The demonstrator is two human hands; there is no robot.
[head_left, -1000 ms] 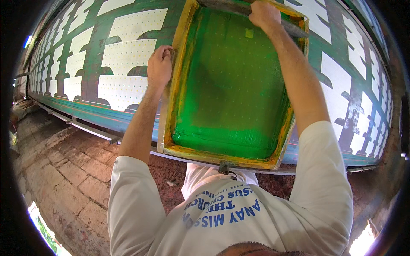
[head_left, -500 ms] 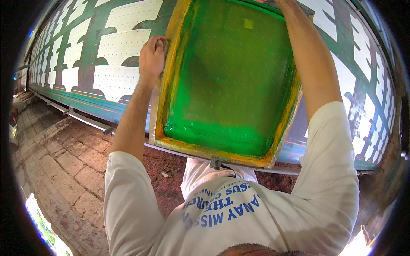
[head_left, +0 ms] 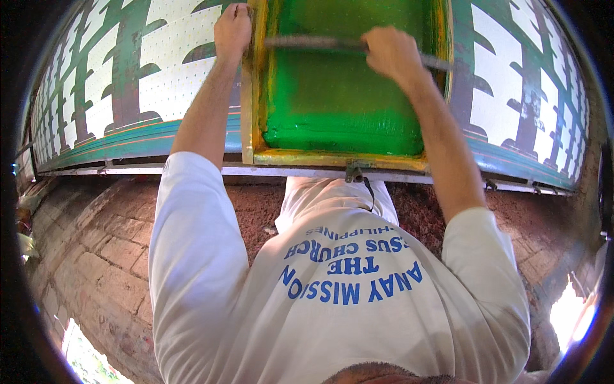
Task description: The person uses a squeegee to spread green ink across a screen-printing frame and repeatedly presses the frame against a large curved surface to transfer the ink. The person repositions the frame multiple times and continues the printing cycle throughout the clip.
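One wooden printing screen (head_left: 348,96), its mesh coated green, lies flat at the near edge of a long printing table (head_left: 141,137). The person's left hand (head_left: 233,29) is closed on the frame's left side; the right hand (head_left: 390,54) is wrapped around the single squeegee (head_left: 313,43) lying across the mesh. White cloth (head_left: 163,70) printed with rows of green and brown shapes covers the table. Below, a worn brick floor (head_left: 96,256).

Red-brown brick floor (head_left: 83,269) below the table, white printed shirt (head_left: 345,307), metal rail (head_left: 128,170) along the table edge
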